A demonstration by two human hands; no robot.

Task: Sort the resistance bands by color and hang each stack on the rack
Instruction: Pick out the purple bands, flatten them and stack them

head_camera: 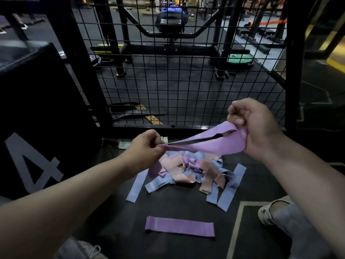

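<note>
fingers of left hand [147,144] and right hand [255,128] clamp purple band [214,144]; risk: loose pinch lets it snap into pile [188,171] at 6 o'clock.

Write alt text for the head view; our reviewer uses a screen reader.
Two bare hands, left and right, stretch a purple band above a mixed pile of blue, pink and purple bands on a dark gym floor. Another purple band lies flat nearer the camera; a wire grid stands behind.
</note>
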